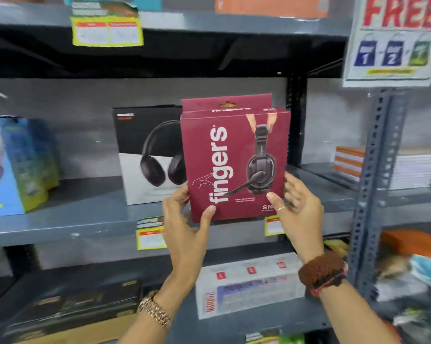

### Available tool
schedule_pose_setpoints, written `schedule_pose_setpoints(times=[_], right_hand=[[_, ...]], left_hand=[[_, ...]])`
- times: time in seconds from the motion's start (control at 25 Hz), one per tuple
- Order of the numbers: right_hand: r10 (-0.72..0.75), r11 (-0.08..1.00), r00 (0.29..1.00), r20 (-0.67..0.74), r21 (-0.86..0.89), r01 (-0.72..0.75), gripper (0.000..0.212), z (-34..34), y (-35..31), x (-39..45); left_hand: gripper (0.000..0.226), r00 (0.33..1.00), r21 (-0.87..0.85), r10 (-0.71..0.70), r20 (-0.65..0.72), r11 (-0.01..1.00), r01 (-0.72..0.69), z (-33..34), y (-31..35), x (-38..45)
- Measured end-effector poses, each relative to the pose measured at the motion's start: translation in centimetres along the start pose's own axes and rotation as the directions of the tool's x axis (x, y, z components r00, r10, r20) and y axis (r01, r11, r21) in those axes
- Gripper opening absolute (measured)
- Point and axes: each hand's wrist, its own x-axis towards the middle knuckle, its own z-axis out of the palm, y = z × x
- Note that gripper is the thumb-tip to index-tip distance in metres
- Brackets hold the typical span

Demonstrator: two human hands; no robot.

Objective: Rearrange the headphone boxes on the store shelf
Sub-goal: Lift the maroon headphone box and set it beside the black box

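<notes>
A maroon headphone box (236, 160) printed "fingers" stands upright at the front of the grey middle shelf (85, 219). My left hand (184, 219) grips its lower left corner and my right hand (296, 207) grips its lower right corner. A second maroon box (224, 101) shows just behind it, only its top visible. A black and white headphone box (147, 150) stands to the left and further back, partly covered by the maroon one. Blue and green headphone boxes (15, 165) sit at the shelf's far left.
Yellow price tags (149, 234) hang on the shelf edge. A white flat box (246, 281) and dark boxes (72, 306) lie on the lower shelf. A perforated grey upright post (373, 194) stands at right, with stacked orange and white boxes (383, 167) beyond. A "FREE" sign (393, 40) hangs above.
</notes>
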Motion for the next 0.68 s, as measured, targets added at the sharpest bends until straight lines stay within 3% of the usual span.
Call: schedule_pose_setpoints(times=[0.24,0.52,0.68], right_hand=[[0.038,0.987,0.999,-0.013,-0.155,-0.039,0.054,-7.7,5.0,7.1],[0.093,0.976,0.993,0.078,-0.205,-0.076,0.058,-7.7,8.9,13.0],[0.118,0.983,0.990,0.079,-0.153,-0.105,0.051,-7.2,9.7,14.2]], left_hand=[[0.048,0.983,0.048,-0.104,0.154,0.994,0.098,10.5,-0.7,0.7],[0.048,0.979,0.212,-0.124,0.163,0.973,0.088,15.6,-3.3,3.6],[0.052,0.965,0.207,-0.182,0.191,0.968,0.141,16.2,-4.1,4.3]])
